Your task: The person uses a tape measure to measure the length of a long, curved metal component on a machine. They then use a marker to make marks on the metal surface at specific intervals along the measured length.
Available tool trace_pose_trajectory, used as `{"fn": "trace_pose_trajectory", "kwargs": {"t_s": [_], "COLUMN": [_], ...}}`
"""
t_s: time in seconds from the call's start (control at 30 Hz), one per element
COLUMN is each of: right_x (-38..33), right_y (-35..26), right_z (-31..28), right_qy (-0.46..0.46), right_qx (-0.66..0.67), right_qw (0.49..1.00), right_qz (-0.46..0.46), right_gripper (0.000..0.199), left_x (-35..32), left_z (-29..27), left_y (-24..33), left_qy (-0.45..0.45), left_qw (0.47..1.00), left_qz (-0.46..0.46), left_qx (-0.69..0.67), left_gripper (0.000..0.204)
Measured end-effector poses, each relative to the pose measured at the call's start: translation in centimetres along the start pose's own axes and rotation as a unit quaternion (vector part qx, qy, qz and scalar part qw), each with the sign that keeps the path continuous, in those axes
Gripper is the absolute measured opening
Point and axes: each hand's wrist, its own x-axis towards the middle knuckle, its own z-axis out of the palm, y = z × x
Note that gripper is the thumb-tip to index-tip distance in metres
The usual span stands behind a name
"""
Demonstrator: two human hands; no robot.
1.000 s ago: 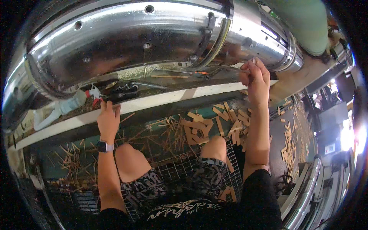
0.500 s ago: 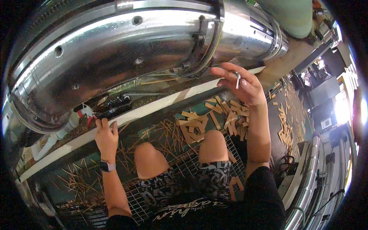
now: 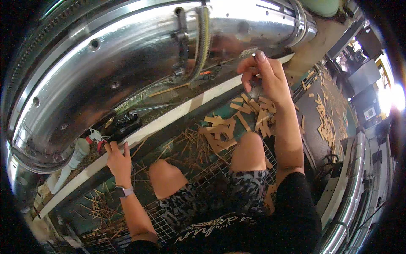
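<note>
My right hand point(image 3: 270, 78) is raised in front of a large polished metal drum point(image 3: 139, 55), its thumb and fingers closed on a small shiny metal piece. Only a bright tip of this hex key point(image 3: 254, 55) shows now; its bent shape was clearer earlier. On the long pale rail point(image 3: 177, 114) along the drum's lower side rests my left hand point(image 3: 119, 163), fingers stretched and holding nothing. Just beyond its fingertips lies a spray bottle point(image 3: 78, 154) with a red and white trigger head. A black strap-like fitting point(image 3: 182, 42) and a yellowish braided band point(image 3: 203, 42) cross the drum.
Cardboard offcuts point(image 3: 220, 129) and thin brown strips point(image 3: 188, 146) litter the floor under the rail, around my knees. More scraps point(image 3: 323, 118) lie at the right. Shiny metal tubes point(image 3: 353, 178) stand along the right side. Dark tools point(image 3: 127, 122) sit behind the rail.
The drum's holes, fitting and band have shifted left relative to the bottle. My right hand has risen and turned, its fingers now curled around the hex key. My left hand stays on the rail.
</note>
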Motion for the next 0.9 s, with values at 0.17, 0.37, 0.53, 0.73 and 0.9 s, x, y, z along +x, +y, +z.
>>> {"fn": "trace_pose_trajectory", "kwargs": {"t_s": [0.17,0.37,0.53,0.73,0.9], "right_x": [0.7,0.6,-0.4,0.7,1.1], "right_y": [0.5,0.6,1.5,3.1,3.4], "right_z": [-1.3,-2.0,-2.5,-2.6,-2.2], "right_qy": [0.036,-0.095,-0.291,-0.206,-0.070], "right_qx": [-0.078,0.193,0.214,-0.027,-0.109], "right_qw": [0.994,0.976,0.932,0.942,0.902], "right_qz": [-0.065,0.040,-0.036,-0.262,-0.413], "right_gripper": [0.039,0.029,0.027,0.018,0.025], "left_x": [0.1,0.4,0.4,0.2,1.0], "left_z": [0.4,0.0,0.8,0.9,0.4], "left_y": [-0.4,0.4,0.5,0.3,1.4], "left_qy": [-0.005,-0.008,0.004,-0.031,-0.089], "left_qw": [1.000,0.999,0.999,0.996,0.988], "left_qz": [-0.021,-0.050,-0.034,-0.072,-0.120], "left_qx": [-0.005,-0.009,0.038,0.045,0.024], "left_gripper": [0.034,0.037,0.040,0.045,0.050]}}
